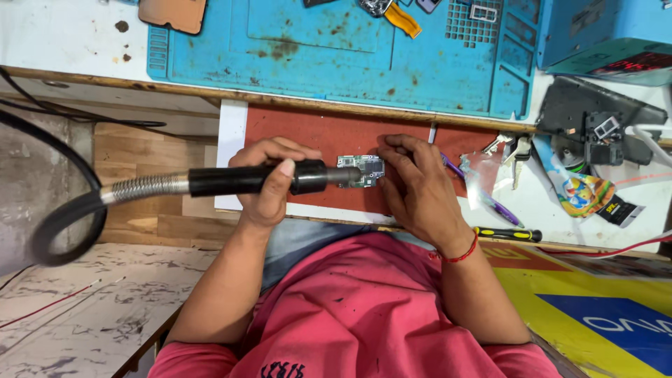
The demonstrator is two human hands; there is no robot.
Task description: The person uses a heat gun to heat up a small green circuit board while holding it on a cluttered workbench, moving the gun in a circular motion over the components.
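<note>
Hot-air wand (pixel 259 179) lies level across the view, long axis running left to right, its dark nozzle end pointing right at the small circuit board (pixel 362 170). It has a black barrel with a thicker collar near the tip, and a ribbed metal hose (pixel 143 187) that joins a thick black cable looping off to the left. The left hand (pixel 269 183) has its fingers clamped around the barrel, thumb on top. The board is a small green piece with silver parts, resting on the red mat (pixel 322 136) at the near edge of the worktop (pixel 70 35). The right hand (pixel 418 187) rests beside the board, fingers drawn together and touching its right edge.
</note>
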